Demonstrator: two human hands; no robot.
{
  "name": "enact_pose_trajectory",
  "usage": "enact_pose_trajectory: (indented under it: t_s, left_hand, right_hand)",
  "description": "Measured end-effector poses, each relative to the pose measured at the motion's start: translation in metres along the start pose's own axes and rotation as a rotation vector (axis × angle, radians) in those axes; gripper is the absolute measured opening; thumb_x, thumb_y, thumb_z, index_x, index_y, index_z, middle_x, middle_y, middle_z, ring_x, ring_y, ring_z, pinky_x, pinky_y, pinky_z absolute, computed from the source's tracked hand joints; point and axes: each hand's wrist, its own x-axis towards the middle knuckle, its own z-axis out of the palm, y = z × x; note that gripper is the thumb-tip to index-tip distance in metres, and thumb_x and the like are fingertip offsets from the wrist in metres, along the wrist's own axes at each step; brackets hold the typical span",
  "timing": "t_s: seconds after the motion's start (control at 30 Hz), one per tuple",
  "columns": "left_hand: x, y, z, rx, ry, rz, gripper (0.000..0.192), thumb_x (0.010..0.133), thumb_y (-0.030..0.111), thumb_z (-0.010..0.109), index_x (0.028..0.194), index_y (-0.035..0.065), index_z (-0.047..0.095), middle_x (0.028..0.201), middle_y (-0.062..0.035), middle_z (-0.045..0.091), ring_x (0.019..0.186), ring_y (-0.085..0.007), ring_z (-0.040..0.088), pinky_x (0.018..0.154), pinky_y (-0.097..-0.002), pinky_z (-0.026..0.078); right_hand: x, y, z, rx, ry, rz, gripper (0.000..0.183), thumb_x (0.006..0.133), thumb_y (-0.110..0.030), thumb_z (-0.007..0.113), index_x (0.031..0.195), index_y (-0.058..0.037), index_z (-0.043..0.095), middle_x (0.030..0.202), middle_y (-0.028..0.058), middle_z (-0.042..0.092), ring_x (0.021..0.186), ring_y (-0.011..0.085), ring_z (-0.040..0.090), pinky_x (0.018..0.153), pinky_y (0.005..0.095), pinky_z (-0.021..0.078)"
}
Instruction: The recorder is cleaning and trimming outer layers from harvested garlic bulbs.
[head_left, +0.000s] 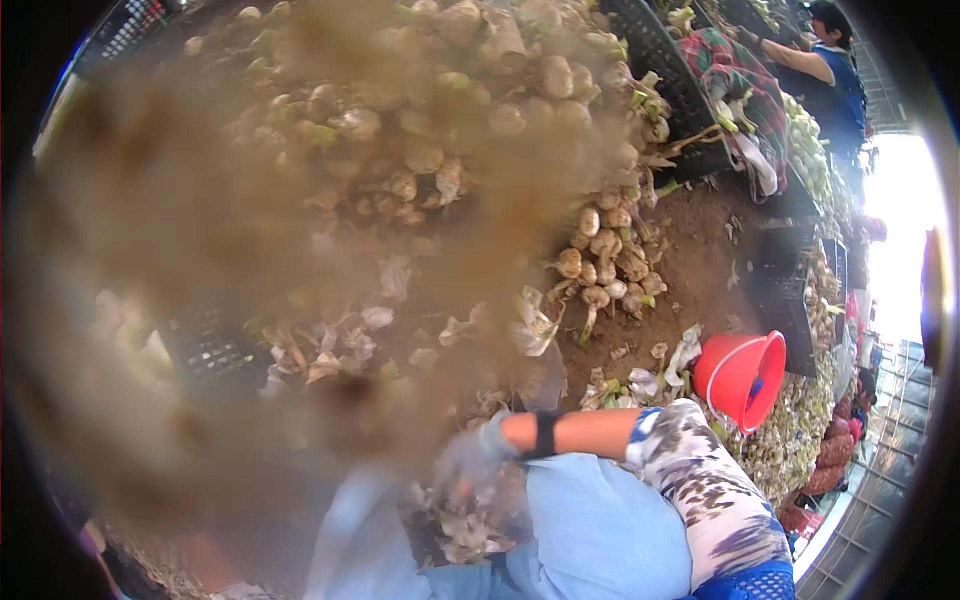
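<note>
My right hand (474, 454), in a pale grey glove, reaches in over my lap between the knees of my light blue trousers (607, 517). Blur covers its fingers, so whether they grip anything is unclear. Just below it lie papery garlic skins and trimmings (469, 532). My left hand does not show; a large brown smear over the lens hides that side. In front of me rises a big heap of garlic bulbs (555, 79) with dirt and green stem stubs. Some loose bulbs (607, 255) spill from it onto bare soil.
A red bucket (731, 375) with a blue thing inside leans beside my right knee. Black plastic crates (667, 82) edge the heap, one with a plaid cloth (739, 82) over it. Another crate (780, 300) stands farther right. A person in blue (840, 82) works at the upper right.
</note>
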Motion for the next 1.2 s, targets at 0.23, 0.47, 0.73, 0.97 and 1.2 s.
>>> enact_pose_trajectory:
  t_s: [0.23,0.47,0.73,0.97,1.2]
  left_hand:
    - [0.005,0.152,-0.068,-0.479,0.362,-0.089,0.046,0.083,0.008,0.051,0.127,-0.001,0.041,0.126,-0.0142,0.043,0.12,-0.0258,0.039,0.101,-0.0389,0.03]
    - [-0.025,0.298,-0.053,-1.492,-0.617,-0.097,0.062,0.081,0.022,0.06,0.133,0.0034,0.031,0.128,-0.0115,0.042,0.112,-0.0226,0.045,0.097,-0.0347,0.035]
    - [-0.039,0.36,-0.036,-1.55,-0.694,-0.013,0.081,0.068,0.013,0.07,0.135,0.0025,0.026,0.122,-0.0169,0.042,0.113,-0.0287,0.043,0.095,-0.0355,0.036]
    - [-0.043,0.352,-0.035,-1.3,-0.626,0.032,0.081,0.064,0.016,0.072,0.133,0.0018,0.031,0.114,-0.0158,0.046,0.101,-0.0272,0.049,0.088,-0.0348,0.039]
    - [-0.035,0.339,-0.049,-2.267,-1.027,-0.481,0.082,0.072,0.022,0.073,0.135,0.0004,0.026,0.112,-0.0099,0.049,0.096,-0.018,0.048,0.084,-0.0326,0.04]
  right_hand:
    - [-0.153,0.003,-0.117,-0.891,1.174,1.273,0.03,0.073,-0.015,0.058,0.102,-0.0173,0.059,0.109,0.0112,0.05,0.08,0.0285,0.062,0.065,0.0387,0.0506]
    - [-0.152,0.013,-0.101,-0.608,1.505,0.828,0.033,0.077,-0.023,0.063,0.107,-0.0111,0.057,0.11,0.0112,0.054,0.081,0.0207,0.061,0.062,0.031,0.0492]
    - [-0.051,-0.08,-0.076,0.457,1.231,-0.312,0.053,0.085,-0.041,0.056,0.117,0.0005,0.05,0.094,0.0012,0.056,0.086,0.0071,0.049,0.077,0.0235,0.0416]
    - [-0.042,-0.086,-0.081,0.427,1.296,-0.08,0.033,0.087,-0.024,0.058,0.111,-0.0018,0.058,0.092,-0.0001,0.05,0.082,0.0069,0.049,0.074,0.0209,0.041]
    - [-0.044,-0.092,-0.076,0.508,1.207,-0.153,0.025,0.086,-0.018,0.058,0.105,-0.0011,0.06,0.091,-0.0002,0.05,0.081,0.0065,0.049,0.071,0.0211,0.041]
